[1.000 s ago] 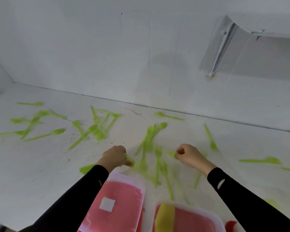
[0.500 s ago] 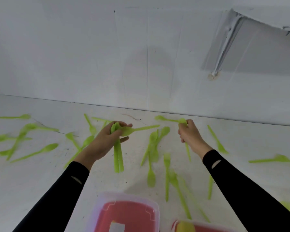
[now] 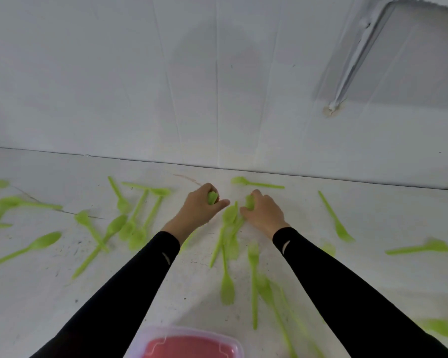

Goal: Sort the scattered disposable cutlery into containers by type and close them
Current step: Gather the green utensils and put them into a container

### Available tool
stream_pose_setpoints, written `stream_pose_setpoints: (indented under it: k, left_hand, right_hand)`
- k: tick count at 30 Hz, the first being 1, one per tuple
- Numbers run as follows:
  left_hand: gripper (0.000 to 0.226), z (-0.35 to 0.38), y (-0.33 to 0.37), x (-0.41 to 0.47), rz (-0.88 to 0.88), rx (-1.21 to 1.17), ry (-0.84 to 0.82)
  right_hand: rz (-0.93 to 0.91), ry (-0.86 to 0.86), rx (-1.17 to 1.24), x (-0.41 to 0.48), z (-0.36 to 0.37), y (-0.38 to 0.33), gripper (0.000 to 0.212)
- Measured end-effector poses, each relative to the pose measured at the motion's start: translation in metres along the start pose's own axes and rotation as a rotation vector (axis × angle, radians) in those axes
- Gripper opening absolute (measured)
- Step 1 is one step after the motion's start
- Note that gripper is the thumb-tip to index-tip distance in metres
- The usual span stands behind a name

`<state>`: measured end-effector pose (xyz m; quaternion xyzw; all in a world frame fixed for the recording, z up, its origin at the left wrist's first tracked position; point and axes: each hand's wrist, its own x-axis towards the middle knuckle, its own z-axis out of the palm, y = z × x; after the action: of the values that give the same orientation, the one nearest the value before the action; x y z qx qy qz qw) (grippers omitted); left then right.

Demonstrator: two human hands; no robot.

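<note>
Fingers of the left hand (image 3: 195, 211) are wrapped tight round a green bundle (image 3: 212, 198), only its tip peeking out. Half a second ago those handles hung in the air! The right hand (image 3: 265, 215) curls its fingers onto a green piece (image 3: 249, 202) just beside. Both hands are now down on the worktop (image 3: 49, 293), well beyond the red-lidded container (image 3: 192, 343). Scattered cutlery (image 3: 228, 288) lies between, and off to its left and right.

Bright, even, diffuse light covers the white table (image 3: 49, 306) and wall (image 3: 88, 73). A soft grey shadow lies on the wall at centre; faint ones lie under the sleeves (image 3: 124, 293). Motion blur smears the green cutlery (image 3: 226, 288), most at the lower right. Wall seams splay from wide-angle distortion.
</note>
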<state>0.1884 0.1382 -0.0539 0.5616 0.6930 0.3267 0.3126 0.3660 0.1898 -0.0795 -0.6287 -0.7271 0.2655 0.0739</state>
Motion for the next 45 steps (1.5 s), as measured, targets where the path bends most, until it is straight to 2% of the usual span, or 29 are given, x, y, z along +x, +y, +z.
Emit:
stream_pose_setpoints:
  k: [2,5,8,10,12,13,15,19,23,27,31,34,37,41,43,45]
  left_hand:
    - [0.034,0.019,-0.008,0.008,-0.019,0.153,-0.035]
    - [0.041,0.035,-0.014,0.014,-0.110,0.211,-0.099]
    - [0.030,0.040,-0.014,0.015,-0.105,0.244,-0.109]
    - [0.020,0.036,-0.009,0.013,-0.066,0.234,-0.083]
    - [0.017,0.028,0.000,0.009,-0.023,0.179,-0.035]
    - [0.018,0.023,0.006,0.006,-0.004,0.148,-0.010]
    - [0.015,0.012,0.018,-0.001,0.020,-0.004,0.031]
    - [0.011,-0.004,0.048,-0.026,-0.010,-0.435,0.062]
    - [0.035,-0.011,0.071,-0.065,-0.064,-0.698,0.018]
    - [0.046,-0.027,0.071,-0.100,-0.020,-0.698,0.058]
    - [0.023,-0.042,0.051,-0.122,-0.014,-0.662,0.206]
    - [0.018,-0.057,0.027,-0.138,-0.111,-0.785,0.330]
    - [0.015,-0.077,0.000,-0.154,-0.143,-0.874,0.429]
    - [0.012,-0.110,-0.037,-0.162,-0.190,-0.814,0.538]
    - [0.007,-0.127,-0.054,-0.161,-0.208,-0.785,0.556]
    - [0.012,-0.145,-0.073,-0.157,-0.230,-0.730,0.546]
  right_hand:
    - [0.013,0.004,0.019,-0.002,0.000,0.001,0.051]
    - [0.041,0.030,0.085,-0.008,-0.005,0.007,0.054]
    - [0.064,0.040,0.271,-0.014,-0.013,0.018,0.051]
    - [0.113,0.050,0.412,-0.017,-0.020,0.021,0.037]
    - [0.160,0.084,0.595,-0.020,-0.026,0.020,0.011]
    - [0.170,0.099,0.684,-0.023,-0.030,0.017,0.006]
    - [0.160,0.097,0.845,-0.032,-0.039,0.008,0.011]
    - [0.057,-0.035,1.082,-0.063,-0.054,-0.017,0.010]
    - [-0.023,-0.106,1.128,-0.092,-0.058,-0.045,0.017]
    - [-0.101,-0.130,1.084,-0.111,-0.050,-0.070,0.018]
    - [-0.193,-0.259,0.981,-0.124,-0.035,-0.089,0.019]
    - [-0.158,-0.314,0.936,-0.131,-0.019,-0.100,0.031]
    - [-0.184,-0.358,0.848,-0.133,-0.002,-0.104,0.030]
    - [-0.331,-0.293,0.658,-0.121,0.017,-0.110,0.035]
    - [-0.387,-0.236,0.483,-0.111,0.024,-0.114,0.027]
    - [-0.436,-0.185,0.321,-0.098,0.038,-0.125,0.024]
